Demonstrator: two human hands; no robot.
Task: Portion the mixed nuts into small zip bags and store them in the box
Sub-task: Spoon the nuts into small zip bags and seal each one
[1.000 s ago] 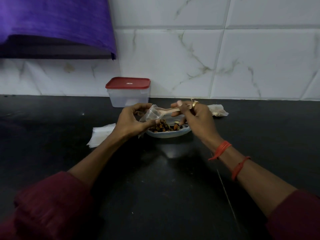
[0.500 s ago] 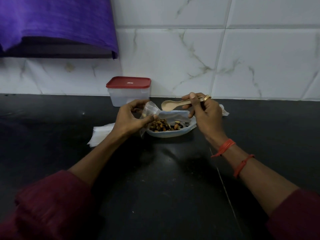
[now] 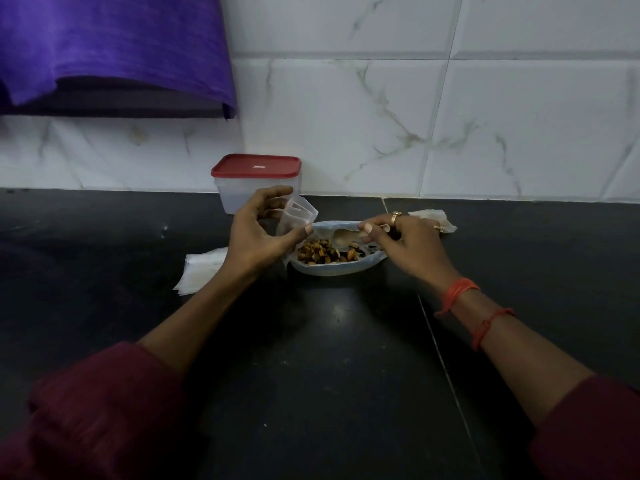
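Note:
A shallow light-blue dish (image 3: pixel 332 270) of mixed nuts (image 3: pixel 320 252) sits on the black counter. My left hand (image 3: pixel 258 233) pinches a small clear zip bag (image 3: pixel 296 216) with its mouth held open, just left of the dish. My right hand (image 3: pixel 403 242) grips a pale wooden spoon (image 3: pixel 346 234) whose bowl is down inside the dish, above the nuts. Behind, against the wall, stands a translucent box with a red lid (image 3: pixel 256 181), shut. A stack of flat zip bags (image 3: pixel 201 271) lies left of the dish, partly hidden by my left wrist.
Another zip bag with nuts in it (image 3: pixel 434 220) lies behind my right hand. A white marble-tiled wall closes the back of the counter. A purple cloth (image 3: pixel 114 50) hangs over a ledge at the upper left. A seam (image 3: pixel 446 368) runs along the counter on the right.
My right hand has come out of the bag's mouth with the spoon, swung right and lowered it into the dish. My left hand has kept holding the bag open, lifting it a little.

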